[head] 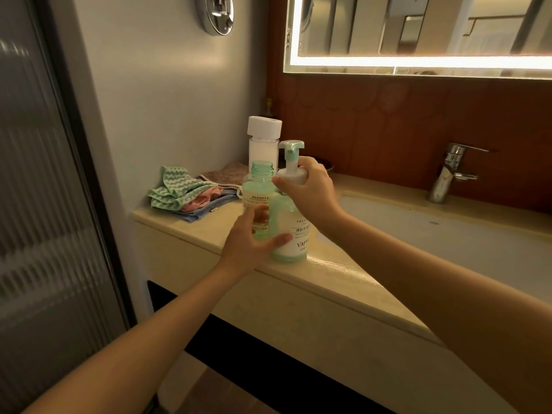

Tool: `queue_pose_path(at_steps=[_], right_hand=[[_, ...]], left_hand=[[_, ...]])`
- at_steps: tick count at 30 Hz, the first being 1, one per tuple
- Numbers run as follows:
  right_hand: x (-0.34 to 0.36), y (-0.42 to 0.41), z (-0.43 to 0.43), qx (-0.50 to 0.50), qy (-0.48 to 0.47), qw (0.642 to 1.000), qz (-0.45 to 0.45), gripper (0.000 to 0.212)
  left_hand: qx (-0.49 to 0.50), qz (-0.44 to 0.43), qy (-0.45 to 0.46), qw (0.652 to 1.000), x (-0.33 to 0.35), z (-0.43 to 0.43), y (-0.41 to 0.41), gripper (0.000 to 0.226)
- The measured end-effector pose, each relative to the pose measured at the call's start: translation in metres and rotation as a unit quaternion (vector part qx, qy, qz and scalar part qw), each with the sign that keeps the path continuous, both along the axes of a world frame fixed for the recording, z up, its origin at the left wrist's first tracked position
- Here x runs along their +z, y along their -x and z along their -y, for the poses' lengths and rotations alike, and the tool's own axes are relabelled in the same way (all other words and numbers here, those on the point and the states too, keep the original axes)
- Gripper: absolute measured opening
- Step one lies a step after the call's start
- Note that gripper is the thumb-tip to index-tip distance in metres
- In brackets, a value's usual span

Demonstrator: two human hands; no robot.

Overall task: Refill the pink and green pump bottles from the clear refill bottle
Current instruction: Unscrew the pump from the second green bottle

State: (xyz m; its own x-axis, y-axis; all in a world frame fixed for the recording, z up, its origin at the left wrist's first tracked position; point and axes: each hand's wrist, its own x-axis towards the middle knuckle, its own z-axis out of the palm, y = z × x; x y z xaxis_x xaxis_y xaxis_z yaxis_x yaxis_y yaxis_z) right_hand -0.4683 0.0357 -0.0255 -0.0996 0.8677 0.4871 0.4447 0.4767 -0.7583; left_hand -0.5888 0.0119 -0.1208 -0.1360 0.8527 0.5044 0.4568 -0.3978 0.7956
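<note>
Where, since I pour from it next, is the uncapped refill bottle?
Head view, left of centre: the refill bottle stands on the counter, immediately left of the green pump bottle, before the white-capped bottle.

We see folded cloths (185, 192) left of centre, chrome faucet (451, 174) at right, lit mirror (418, 31) upper right, ribbed glass door (44, 174) far left.

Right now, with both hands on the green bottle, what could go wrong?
1. The clear refill bottle stands uncapped right beside the left hand; a bump could tip it and spill it.
2. The green pump bottle sits near the front edge of the counter on a wet-looking patch. As the right hand works its pump collar, it might slide off.
</note>
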Motion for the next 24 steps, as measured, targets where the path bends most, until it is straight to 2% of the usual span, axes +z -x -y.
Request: queue_pose_path(at_steps=[4, 8, 11, 15, 17, 21, 24], right_hand=[[0.004, -0.007, 0.006, 0.043, 0.007, 0.998, -0.042, 0.048], [0.008, -0.011, 0.002, -0.027, -0.019, 0.999, 0.004, 0.066], [0.009, -0.013, 0.002, -0.034, -0.024, 0.999, 0.013, 0.060], [0.009, -0.016, 0.006, 0.037, 0.025, 0.997, -0.060, 0.050], [0.008, -0.017, 0.006, 0.054, 0.050, 0.994, -0.087, 0.051], [0.004, -0.019, 0.003, -0.013, 0.015, 0.999, -0.031, 0.064], [0.004, -0.022, 0.004, -0.013, -0.016, 0.999, -0.034, 0.051]], left_hand=[[-0.004, -0.014, -0.002, 1.000, 0.001, -0.001, -0.008, 0.067], [-0.003, -0.029, -0.007, 1.000, 0.001, 0.000, -0.011, 0.065], [0.001, -0.052, -0.002, 0.999, 0.002, 0.001, -0.013, 0.075], [0.022, -0.067, -0.002, 0.997, 0.005, -0.001, -0.018, 0.083], [0.027, -0.065, -0.001, 0.998, 0.006, -0.001, -0.021, 0.082], [0.027, -0.058, 0.005, 0.998, 0.005, 0.000, -0.022, 0.080], [0.027, -0.050, -0.001, 0.998, 0.003, 0.000, -0.023, 0.077]])
